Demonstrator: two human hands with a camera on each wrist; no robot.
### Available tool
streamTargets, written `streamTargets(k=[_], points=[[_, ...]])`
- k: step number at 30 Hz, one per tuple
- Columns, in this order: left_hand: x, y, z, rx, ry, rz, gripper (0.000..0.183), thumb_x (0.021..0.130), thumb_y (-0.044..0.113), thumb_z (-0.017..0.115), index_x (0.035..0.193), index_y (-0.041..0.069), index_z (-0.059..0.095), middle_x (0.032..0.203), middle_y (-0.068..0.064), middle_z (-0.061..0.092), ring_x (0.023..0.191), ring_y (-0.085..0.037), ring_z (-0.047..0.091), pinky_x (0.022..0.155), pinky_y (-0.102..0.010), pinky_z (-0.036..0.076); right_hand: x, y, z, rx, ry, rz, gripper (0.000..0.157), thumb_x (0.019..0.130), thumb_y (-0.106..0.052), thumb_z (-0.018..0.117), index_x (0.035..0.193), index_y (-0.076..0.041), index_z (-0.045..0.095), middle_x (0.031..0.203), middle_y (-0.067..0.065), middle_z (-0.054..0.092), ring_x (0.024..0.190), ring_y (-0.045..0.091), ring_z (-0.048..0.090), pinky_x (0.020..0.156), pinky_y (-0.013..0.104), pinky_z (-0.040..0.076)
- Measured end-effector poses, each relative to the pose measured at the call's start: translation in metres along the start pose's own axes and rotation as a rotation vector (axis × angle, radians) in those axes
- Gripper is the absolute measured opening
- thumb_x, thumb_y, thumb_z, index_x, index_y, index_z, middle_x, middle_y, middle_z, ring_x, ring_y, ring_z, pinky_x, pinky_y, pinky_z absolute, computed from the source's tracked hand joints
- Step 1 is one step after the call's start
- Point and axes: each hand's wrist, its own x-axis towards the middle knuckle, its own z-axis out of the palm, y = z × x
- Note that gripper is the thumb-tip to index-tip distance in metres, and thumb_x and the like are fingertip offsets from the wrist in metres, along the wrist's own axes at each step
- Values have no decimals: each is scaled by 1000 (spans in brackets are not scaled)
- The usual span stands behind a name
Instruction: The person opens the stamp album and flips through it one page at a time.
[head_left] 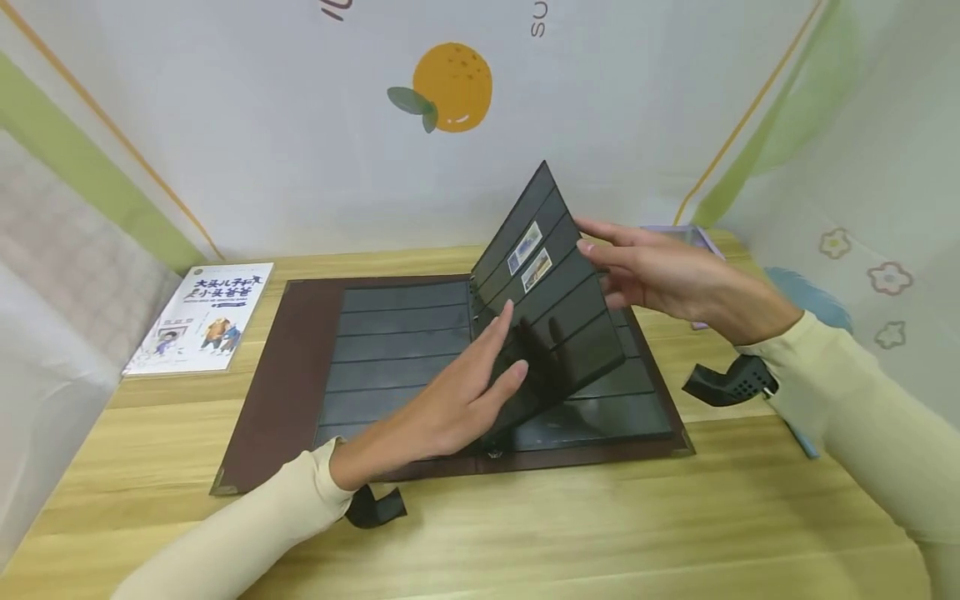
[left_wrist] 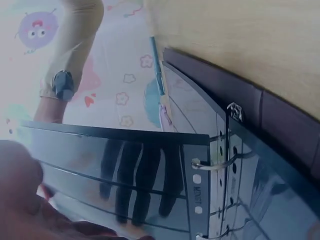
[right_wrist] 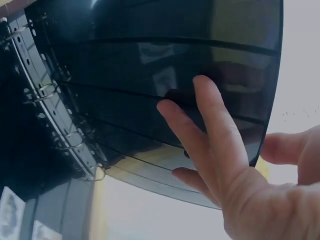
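A stamp album (head_left: 258, 375) with a dark brown cover lies open on the table. One black page (head_left: 588, 312) stands raised and tilted over the right half, with two stamps (head_left: 531, 254) in its strips. At its outer edge my right hand (head_left: 663, 271) pinches this page. In the right wrist view the fingers (right_wrist: 222, 130) spread over one face, and the thumb is beyond the edge. My left hand (head_left: 465, 400) is in front of the page near the spine, its fingers straight. Metal rings (left_wrist: 220, 164) hold the page at the spine.
A white picture book (head_left: 202, 321) lies at the left back of the wooden table (head_left: 562, 533). Behind the right hand is a purple-edged item (head_left: 708, 242). A blue stick-like thing (head_left: 802, 437) lies by the right sleeve. A printed curtain (head_left: 300, 167) hangs behind the table.
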Motion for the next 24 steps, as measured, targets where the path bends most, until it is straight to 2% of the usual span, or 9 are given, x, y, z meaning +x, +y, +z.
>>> streamTargets(k=[2,5,9,11,14,17,19,22,24], points=[[2,1,0,-54,3,-59,70,109,52,29,163,27,-8,171,5,9,146,-23,44,122,-47,32,2,-7,4,-64,-23,-4,74,105,-43,50,163,-37,5,166,-1,14,98,10,58,81,26,55],[1,1,-2,-152,-2,-146,68,109,55,24,162,31,-10,170,5,15,118,-33,67,109,-50,46,8,-17,12,-130,-75,-22,73,105,-46,49,163,-39,6,170,8,8,126,25,56,92,33,57],[-4,3,-8,-345,24,-220,65,108,56,15,163,30,-9,170,-2,17,136,-40,53,109,-58,43,20,-23,23,-199,-210,-78,64,107,-45,43,162,-41,10,170,13,15,138,38,51,100,47,55],[-8,5,-12,-454,57,-237,65,108,54,12,164,26,-6,171,-7,16,153,-37,30,116,-60,36,26,-23,28,-262,-292,-118,59,109,-43,41,162,-40,15,169,8,21,137,35,54,102,49,54],[-12,7,-17,-605,104,-231,68,107,54,6,164,18,-2,170,-14,13,158,-33,17,119,-60,32,27,-16,34,-448,-361,-201,53,110,-38,38,162,-35,23,168,0,27,138,27,55,102,44,54],[-17,9,-21,-696,157,-218,71,106,55,3,163,13,13,158,-19,34,147,-34,37,117,-59,35,20,4,39,-711,-333,-323,52,109,-36,44,160,-28,32,164,-1,36,133,22,58,102,42,54],[-18,9,-24,-741,192,-204,71,106,55,4,156,11,28,134,-18,51,124,-29,54,109,-53,44,10,27,45,-892,-283,-380,54,108,-38,48,158,-24,36,163,3,37,135,25,56,106,47,51],[-21,8,-28,-787,237,-184,67,106,58,8,138,10,43,101,-10,53,88,-18,55,87,-39,50,-6,70,54,-1113,-216,-440,56,105,-37,55,156,-19,41,164,15,34,145,42,42,110,62,42],[-23,8,-30,-791,255,-185,65,106,60,10,130,9,44,95,-7,51,84,-14,54,84,-37,51,-15,97,58,-1236,-163,-469,56,103,-37,57,155,-21,43,164,19,32,148,50,32,110,68,36]])
